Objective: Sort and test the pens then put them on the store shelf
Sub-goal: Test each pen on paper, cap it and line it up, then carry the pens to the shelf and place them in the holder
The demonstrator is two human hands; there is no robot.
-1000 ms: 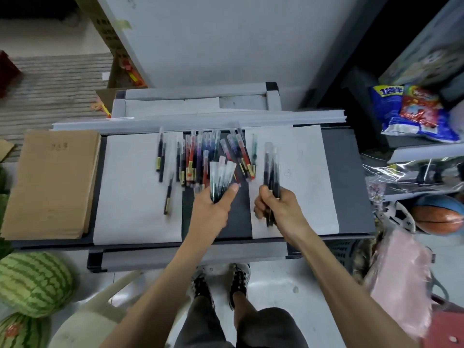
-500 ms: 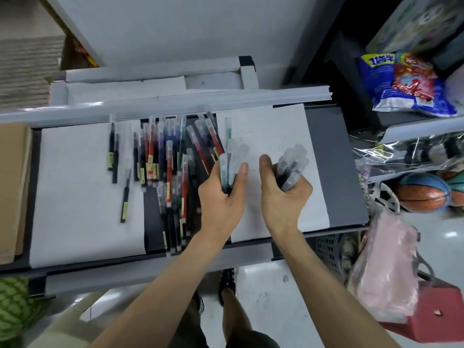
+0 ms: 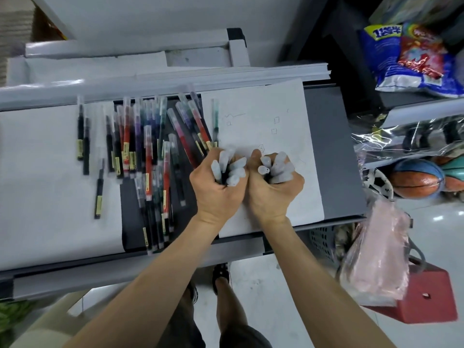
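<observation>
**Q:** Where are the pens?

**A:** Two lots are held upright with their frosted caps up. The left hand (image 3: 216, 189) grips one bundle of pens (image 3: 231, 169), with its fingers curled tight round it. The right hand (image 3: 273, 192) grips a second bundle (image 3: 277, 168) the same way. The two fists touch side by side over a white sheet (image 3: 276, 106) marked with small ink squares and scribbles.

**Q:** And the others?

**A:** Loose pens (image 3: 148, 151) in red, purple, blue and black lie crowded on the dark grey surface (image 3: 334, 151), just left of the hands. Most of them point away from the person. A few black pens (image 3: 82, 139) lie apart on a second sheet (image 3: 37, 177) further left.

**Q:** What is around the surface?

**A:** To the right are a basketball (image 3: 414, 179), a blue and red snack bag (image 3: 406, 59), a pink plastic bag (image 3: 379, 254) and a red box (image 3: 426, 300).
</observation>
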